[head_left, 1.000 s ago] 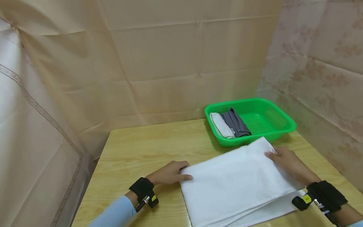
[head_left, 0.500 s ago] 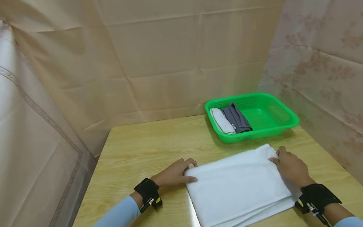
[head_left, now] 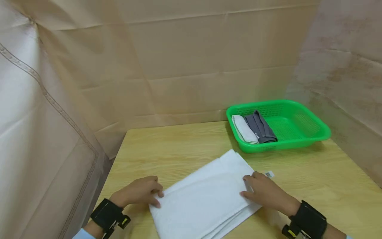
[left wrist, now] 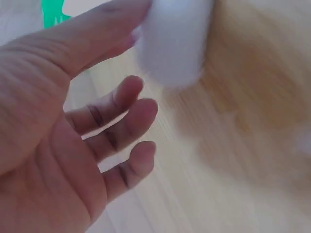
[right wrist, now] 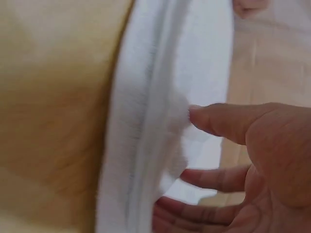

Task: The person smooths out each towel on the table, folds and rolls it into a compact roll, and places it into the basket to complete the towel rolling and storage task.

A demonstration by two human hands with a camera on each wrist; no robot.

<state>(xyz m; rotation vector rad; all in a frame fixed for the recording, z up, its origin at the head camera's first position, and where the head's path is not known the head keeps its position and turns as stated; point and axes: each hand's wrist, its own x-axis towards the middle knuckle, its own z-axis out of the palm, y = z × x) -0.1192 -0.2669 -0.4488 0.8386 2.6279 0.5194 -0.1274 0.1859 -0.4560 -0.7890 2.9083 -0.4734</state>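
Note:
A folded white towel (head_left: pixel 203 196) lies slantwise on the table at the front of the head view, its layers stacked along the near right edge. My left hand (head_left: pixel 140 192) pinches its left corner between thumb and index finger. In the left wrist view, the other fingers (left wrist: pixel 129 116) of that hand hang loosely bent below the towel's rounded fold (left wrist: pixel 172 48). My right hand (head_left: pixel 267 192) grips the right edge; its thumb (right wrist: pixel 218 119) presses the top layer while the other fingertips reach the edge from the side. A small white tag (head_left: pixel 269 174) sticks out beyond that hand.
A green plastic basket (head_left: pixel 298 142) stands at the back right of the wooden table (head_left: pixel 167 149). In its left part lie a rolled white cloth (head_left: pixel 244 129) and a folded dark grey cloth (head_left: pixel 261 127). Beige curtains hang behind and on both sides.
Both hands and the towel have shifted left, and the towel has turned to a steeper slant. My right hand has changed its grip on the right edge, where the tag now shows.

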